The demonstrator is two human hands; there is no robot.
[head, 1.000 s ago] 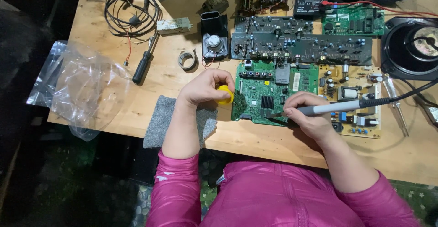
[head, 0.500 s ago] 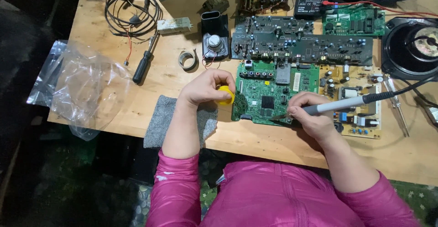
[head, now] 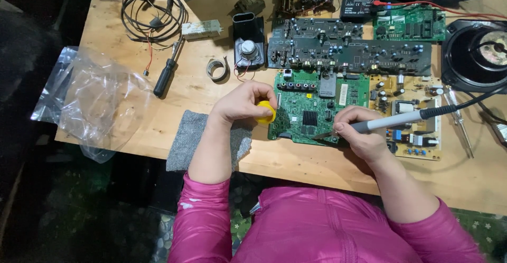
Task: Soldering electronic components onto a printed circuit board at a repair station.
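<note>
My left hand (head: 240, 102) curls around a small yellow object (head: 265, 112) at the green circuit board's (head: 317, 109) left edge. My right hand (head: 359, 136) grips the soldering iron (head: 393, 120) pen-style, wrist on the counter (head: 317, 162), tip angled down onto the board just left of my fingers.

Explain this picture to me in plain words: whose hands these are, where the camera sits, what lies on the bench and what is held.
One view, from a camera worn on the person's head, looking down at their own bare hands over a pale wooden workbench. The left hand grips a small round yellow object. The right hand holds a grey pen-shaped corded soldering tool against a green printed circuit board. Around it lie a dark long circuit board, a black-handled screwdriver, a crumpled clear plastic bag and a grey cloth pad.
</note>
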